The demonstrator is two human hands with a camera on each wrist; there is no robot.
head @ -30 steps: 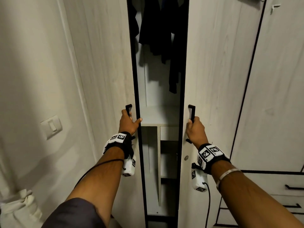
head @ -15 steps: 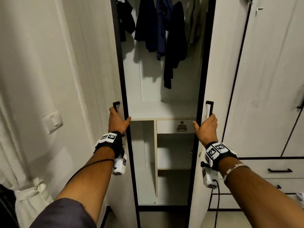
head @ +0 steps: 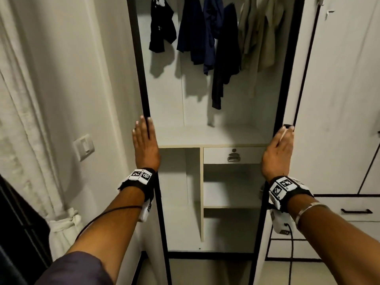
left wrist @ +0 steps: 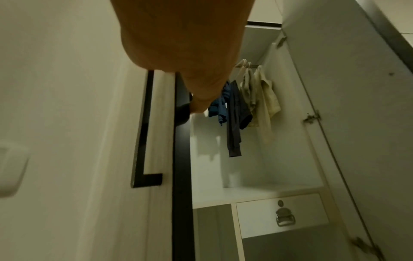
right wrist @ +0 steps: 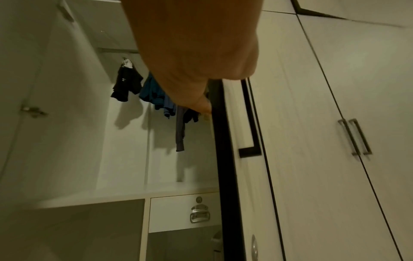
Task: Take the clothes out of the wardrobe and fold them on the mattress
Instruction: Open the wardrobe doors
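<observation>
The wardrobe stands open in the head view. On its rail hang a black garment point(head: 162, 27), navy blue clothes point(head: 197, 31), a long dark piece point(head: 224, 58) and beige clothes point(head: 259, 33). My left hand point(head: 144, 134) lies flat with straight fingers against the black edge of the left door point(head: 141, 68). My right hand point(head: 282, 140) presses flat on the edge of the right door point(head: 287, 79). Neither hand holds anything. The left wrist view shows the left door handle point(left wrist: 143, 132) and the beige clothes point(left wrist: 263, 98). The right wrist view shows the right door handle point(right wrist: 250, 123) and the black garment point(right wrist: 126, 85).
Below the hanging space are a small drawer with a metal pull point(head: 233, 155) and bare shelves point(head: 230, 206). A light switch point(head: 84, 147) and a pale curtain point(head: 26, 140) are on the left. More wardrobe doors and drawers point(head: 356, 211) continue on the right.
Both doors have swung much wider apart. My hands have let go of the black handles and now lie flat on the door edges.
</observation>
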